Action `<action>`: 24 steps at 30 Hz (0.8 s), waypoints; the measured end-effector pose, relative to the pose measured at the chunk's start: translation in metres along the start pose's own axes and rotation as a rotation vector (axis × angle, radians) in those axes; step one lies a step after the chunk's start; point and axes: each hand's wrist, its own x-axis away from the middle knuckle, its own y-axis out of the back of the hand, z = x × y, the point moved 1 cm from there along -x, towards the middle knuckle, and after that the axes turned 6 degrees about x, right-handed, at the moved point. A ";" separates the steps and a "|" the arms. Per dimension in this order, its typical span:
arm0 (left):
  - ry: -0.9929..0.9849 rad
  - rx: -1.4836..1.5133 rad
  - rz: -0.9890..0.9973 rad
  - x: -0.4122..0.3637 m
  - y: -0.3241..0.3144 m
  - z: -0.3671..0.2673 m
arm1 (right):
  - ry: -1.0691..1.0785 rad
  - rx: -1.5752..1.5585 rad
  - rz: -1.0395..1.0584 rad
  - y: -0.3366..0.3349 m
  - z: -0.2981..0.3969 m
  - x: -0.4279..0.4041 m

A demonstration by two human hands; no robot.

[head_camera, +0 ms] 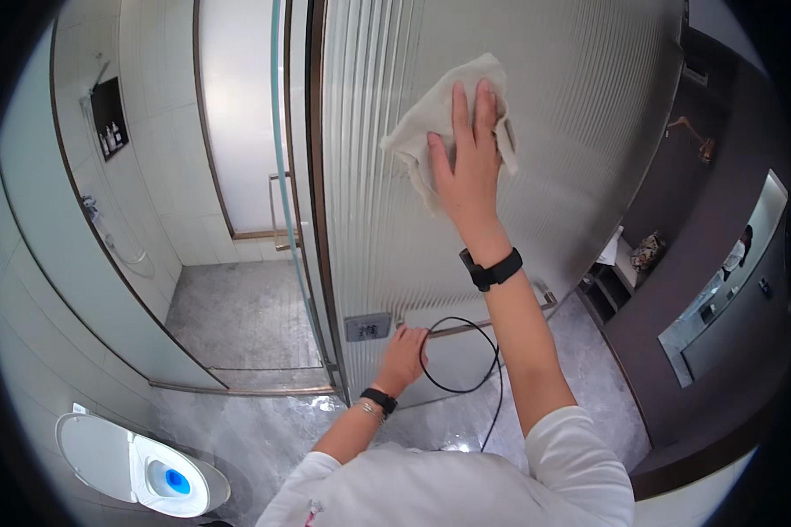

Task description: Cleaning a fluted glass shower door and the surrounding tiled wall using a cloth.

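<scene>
My right hand (471,158) presses a pale cloth (428,115) flat against a ribbed glass door panel (554,132). Its fingers are spread over the fabric, and the lower edge of the cloth hangs in loose folds. Lower down, my left hand (403,359) is curled around the end of a horizontal metal bar handle (461,327) on the same panel. A thin black cable (458,390) loops beside that hand and runs down towards my white shirt. Left of it, a small grey sign (368,327) with writing is fixed to the glass.
At lower left stands a toilet (201,487) with its lid raised and blue water inside. The shower area (237,316) lies behind a glass door with a metal handle (275,211). Rightward are a patterned bag (648,251) on a shelf and a tall mirror (725,290).
</scene>
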 end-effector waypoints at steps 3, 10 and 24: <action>-0.003 -0.008 0.009 -0.001 -0.002 0.000 | 0.008 0.026 -0.016 0.001 0.003 0.001; -0.060 -0.086 -0.020 0.000 -0.006 0.001 | 0.025 0.047 0.072 0.004 -0.012 0.049; 0.022 -0.152 0.080 -0.006 0.007 -0.021 | 0.086 -0.062 0.601 0.041 -0.007 0.235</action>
